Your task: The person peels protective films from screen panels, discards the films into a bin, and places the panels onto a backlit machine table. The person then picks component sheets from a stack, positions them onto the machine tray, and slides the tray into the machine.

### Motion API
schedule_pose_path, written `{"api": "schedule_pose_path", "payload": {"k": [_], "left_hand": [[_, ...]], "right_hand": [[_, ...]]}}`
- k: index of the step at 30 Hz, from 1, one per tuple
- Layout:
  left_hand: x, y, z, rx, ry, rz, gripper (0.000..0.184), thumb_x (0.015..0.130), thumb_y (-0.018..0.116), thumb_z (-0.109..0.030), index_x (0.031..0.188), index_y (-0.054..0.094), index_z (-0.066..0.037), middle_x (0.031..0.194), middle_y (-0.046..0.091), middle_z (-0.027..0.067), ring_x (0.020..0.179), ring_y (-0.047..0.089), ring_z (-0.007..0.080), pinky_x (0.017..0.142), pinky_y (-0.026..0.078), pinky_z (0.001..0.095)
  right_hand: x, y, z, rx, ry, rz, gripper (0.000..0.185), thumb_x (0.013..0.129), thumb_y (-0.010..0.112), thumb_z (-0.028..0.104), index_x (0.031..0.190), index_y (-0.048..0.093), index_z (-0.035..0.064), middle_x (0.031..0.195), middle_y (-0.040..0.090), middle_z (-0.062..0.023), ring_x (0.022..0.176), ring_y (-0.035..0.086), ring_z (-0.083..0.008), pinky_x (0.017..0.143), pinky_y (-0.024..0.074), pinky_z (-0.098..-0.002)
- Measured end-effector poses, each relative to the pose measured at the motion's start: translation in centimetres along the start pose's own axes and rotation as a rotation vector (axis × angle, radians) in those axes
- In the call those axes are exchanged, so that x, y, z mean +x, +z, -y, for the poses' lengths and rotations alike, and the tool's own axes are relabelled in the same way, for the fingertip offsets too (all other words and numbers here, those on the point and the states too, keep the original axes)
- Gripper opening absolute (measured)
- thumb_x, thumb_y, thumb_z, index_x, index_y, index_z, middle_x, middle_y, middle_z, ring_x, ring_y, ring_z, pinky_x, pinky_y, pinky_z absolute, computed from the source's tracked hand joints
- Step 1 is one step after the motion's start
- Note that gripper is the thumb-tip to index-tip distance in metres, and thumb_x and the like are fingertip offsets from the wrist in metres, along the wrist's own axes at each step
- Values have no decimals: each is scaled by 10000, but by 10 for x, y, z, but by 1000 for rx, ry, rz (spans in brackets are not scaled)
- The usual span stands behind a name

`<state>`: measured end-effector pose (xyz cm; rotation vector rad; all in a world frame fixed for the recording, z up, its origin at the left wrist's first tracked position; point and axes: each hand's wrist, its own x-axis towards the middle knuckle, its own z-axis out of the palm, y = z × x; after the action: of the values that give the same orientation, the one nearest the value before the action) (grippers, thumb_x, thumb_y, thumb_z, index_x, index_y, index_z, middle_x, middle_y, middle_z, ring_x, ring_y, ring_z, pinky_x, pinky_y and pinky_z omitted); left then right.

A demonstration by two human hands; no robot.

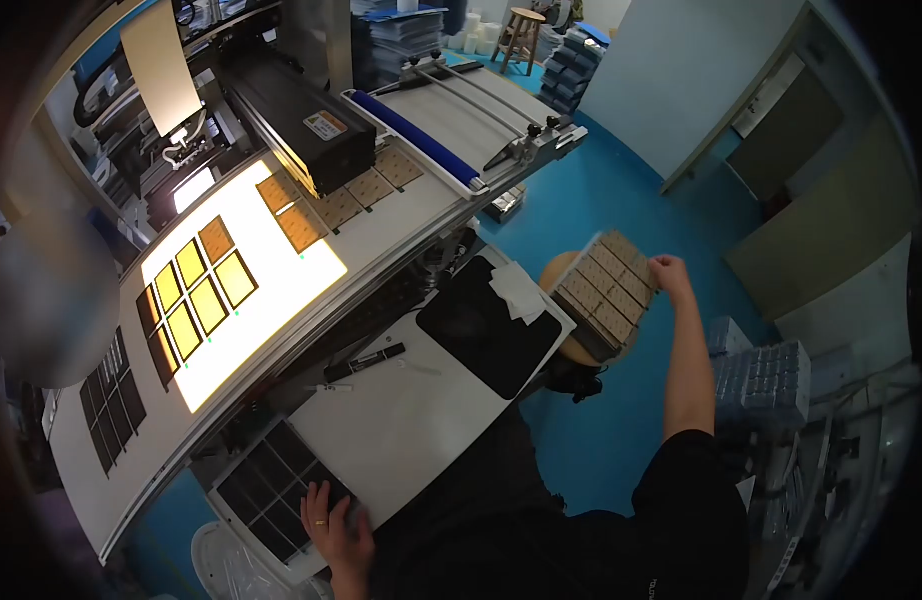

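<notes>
My left hand point(333, 530) lies with fingers spread on a dark gridded panel point(271, 478) at the near left end of the white worktable. A ring shows on one finger. Out to the right, my right hand point(669, 274) is closed in a pinch at the edge of a brown gridded panel point(609, 283). That panel is on top of a stack, which rests on a round stool point(571, 268) beside the table. The fingertips partly hide the pinched edge.
On the worktable point(381, 425) lie a black mat point(486, 325), white paper point(518, 293) and a black marker point(365, 362). A machine bed with a lit panel point(281, 300) runs along the left, under a black housing point(301, 125). Plastic trays point(766, 380) stand at right.
</notes>
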<state>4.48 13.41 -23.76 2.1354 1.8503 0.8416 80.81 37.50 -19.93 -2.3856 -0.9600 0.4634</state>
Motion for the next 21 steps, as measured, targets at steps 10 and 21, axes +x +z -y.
{"api": "schedule_pose_path", "payload": {"k": [10, 21], "left_hand": [[1, 3, -1, 13, -4, -11, 278, 814, 752, -90, 1072, 664, -35, 1433, 623, 219, 1427, 509, 451, 1206, 340, 607], [0, 2, 0, -19, -9, -33, 255, 836, 746, -91, 1069, 655, -43, 1413, 635, 211, 1419, 519, 449, 1205, 339, 612]], "right_hand": [[-1, 21, -15, -56, -215, -72, 242, 1014, 704, 233, 1098, 789, 22, 939, 769, -119, 816, 699, -232, 724, 561, -426], [-7, 36, -14, -355, -248, -225, 217, 976, 723, 205, 1030, 768, 0, 885, 745, -150, 779, 693, -285, 712, 569, -439]]}}
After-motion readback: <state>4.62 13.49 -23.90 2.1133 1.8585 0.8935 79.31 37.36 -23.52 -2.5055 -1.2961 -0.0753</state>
